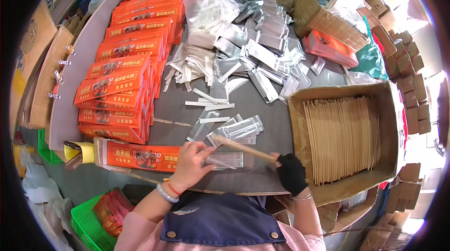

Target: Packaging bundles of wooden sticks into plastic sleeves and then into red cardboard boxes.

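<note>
Pinching a clear plastic sleeve (224, 159) flat against the grey table (267, 124), the left hand (191, 165) has its fingers curled over it, while the gloved right hand (291, 172) is closed around wooden sticks (243, 148) (tips entering the sleeve's mouth). Just right sits a cardboard box of sticks (344, 138); farther off lie loose sleeves (262, 58) and stacked orange packets (126, 72).

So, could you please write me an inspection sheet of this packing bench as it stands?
Surface: grey table, largely covered.
Job's things: wooden sticks going into a clear sleeve; cardboard box of sticks at right.
Clutter: orange packets stacked left, loose clear sleeves, white paper strips.
Grippers: left hand on the sleeve; gloved right hand gripping the sticks.
Cables: nothing seen.
Surroundings: green crate, stacked small boxes.
</note>
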Motion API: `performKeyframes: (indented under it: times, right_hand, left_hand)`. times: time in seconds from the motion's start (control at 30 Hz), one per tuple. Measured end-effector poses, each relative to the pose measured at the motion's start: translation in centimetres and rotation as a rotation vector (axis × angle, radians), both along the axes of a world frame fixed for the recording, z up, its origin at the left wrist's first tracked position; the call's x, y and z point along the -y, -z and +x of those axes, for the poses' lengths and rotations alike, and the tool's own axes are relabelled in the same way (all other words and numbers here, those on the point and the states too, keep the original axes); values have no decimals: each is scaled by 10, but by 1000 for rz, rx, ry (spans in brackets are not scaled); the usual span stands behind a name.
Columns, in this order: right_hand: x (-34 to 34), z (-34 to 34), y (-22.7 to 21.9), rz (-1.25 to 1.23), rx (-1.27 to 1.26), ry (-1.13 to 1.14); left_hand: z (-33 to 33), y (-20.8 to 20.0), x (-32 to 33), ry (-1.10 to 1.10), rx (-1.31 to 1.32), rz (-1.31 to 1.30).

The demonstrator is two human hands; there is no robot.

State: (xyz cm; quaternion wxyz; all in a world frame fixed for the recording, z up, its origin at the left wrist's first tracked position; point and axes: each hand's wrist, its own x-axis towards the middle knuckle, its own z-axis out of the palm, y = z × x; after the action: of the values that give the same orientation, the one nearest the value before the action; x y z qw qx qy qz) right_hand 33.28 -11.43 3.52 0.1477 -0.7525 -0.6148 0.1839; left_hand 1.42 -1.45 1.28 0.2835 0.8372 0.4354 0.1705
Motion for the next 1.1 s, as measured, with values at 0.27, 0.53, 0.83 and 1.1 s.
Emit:
performKeyframes:
  times: [0.27, 0.53, 0.83, 1.1]
  right_hand:
    - [-37, -71, 35, 188, -145, -437]
    - [-27, -102, 86, 72, -533, -13]
    - [-50, -98, -3, 196, -52, -429]
    - [-42, -63, -12, 268, 33, -177]
  left_hand:
    - [-11, 1, 11, 46, -66, 105]
    - [7, 9, 3, 105, -101, 161]
    - [-13, -70, -36, 528, -316, 182]
    - [-85, -94, -106, -305, -228, 565]
